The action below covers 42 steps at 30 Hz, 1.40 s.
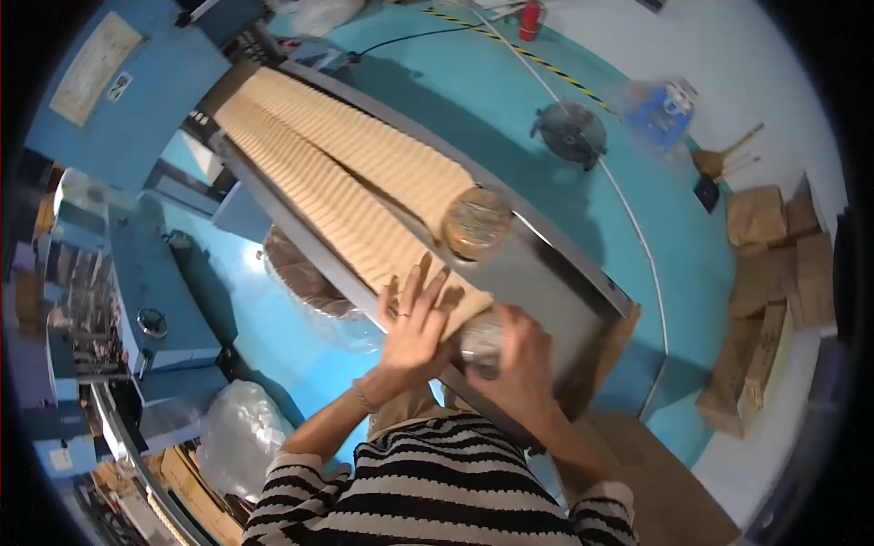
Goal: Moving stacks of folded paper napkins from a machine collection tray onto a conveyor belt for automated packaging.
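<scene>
Left hand [419,329], fingers spread, lies flat on the long, ridged tan row [341,211] by the grey metal trough's [551,305] near edge; right hand [523,364], blurred, seems curled about a clear-wrapped round block [482,346], likely bracing that row, as a matching block [476,223] does the far row [382,146].

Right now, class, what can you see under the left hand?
Beneath the left hand shows the near end of a ribbed tan row; the surface directly under the hand is covered and cannot be seen.
</scene>
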Each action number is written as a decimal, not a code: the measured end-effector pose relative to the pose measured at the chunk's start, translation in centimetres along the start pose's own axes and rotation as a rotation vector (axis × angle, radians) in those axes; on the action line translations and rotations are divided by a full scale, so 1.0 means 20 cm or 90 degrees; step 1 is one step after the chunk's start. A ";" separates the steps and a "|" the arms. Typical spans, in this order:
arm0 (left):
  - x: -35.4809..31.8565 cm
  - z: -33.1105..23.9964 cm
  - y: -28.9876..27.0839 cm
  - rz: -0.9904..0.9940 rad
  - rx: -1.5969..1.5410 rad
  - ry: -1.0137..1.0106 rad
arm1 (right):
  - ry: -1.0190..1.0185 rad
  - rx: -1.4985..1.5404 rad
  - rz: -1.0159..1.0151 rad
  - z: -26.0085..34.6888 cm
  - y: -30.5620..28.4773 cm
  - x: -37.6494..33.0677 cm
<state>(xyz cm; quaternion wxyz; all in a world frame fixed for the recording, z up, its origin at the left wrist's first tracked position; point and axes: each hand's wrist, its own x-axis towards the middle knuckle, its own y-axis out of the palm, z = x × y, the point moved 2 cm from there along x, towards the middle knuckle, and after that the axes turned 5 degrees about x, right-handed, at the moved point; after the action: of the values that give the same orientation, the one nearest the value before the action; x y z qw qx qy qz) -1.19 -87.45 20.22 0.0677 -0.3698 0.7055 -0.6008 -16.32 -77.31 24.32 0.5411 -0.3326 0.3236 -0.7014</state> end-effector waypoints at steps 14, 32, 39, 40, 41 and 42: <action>0.36 1.68 -0.19 -0.272 -0.050 -0.680 | 0.200 0.409 -0.120 0.29 0.42 0.01; 0.37 1.64 -0.10 -0.374 0.058 -0.631 | 0.168 0.403 -0.118 0.21 0.45 -0.10; 0.50 1.58 -0.14 -0.148 -0.058 -0.394 | 0.234 0.099 -0.257 0.21 0.39 -0.16; 0.50 1.55 -0.15 -0.114 -0.139 -0.384 | 0.197 -0.046 -0.285 0.20 0.40 -0.19; 0.51 1.54 -0.14 -0.077 -0.220 -0.374 | 0.221 -0.052 -0.292 0.18 0.43 -0.18; 0.47 1.64 -0.09 -0.132 -0.143 -0.306 | 0.181 -0.053 -0.288 0.20 0.44 -0.08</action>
<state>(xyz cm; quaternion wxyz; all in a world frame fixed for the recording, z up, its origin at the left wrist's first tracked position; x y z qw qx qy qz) 10.59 -119.34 16.37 0.1301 -0.5769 0.6897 -0.4179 -7.97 -77.95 19.22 0.3055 -0.3163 0.3423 -0.8304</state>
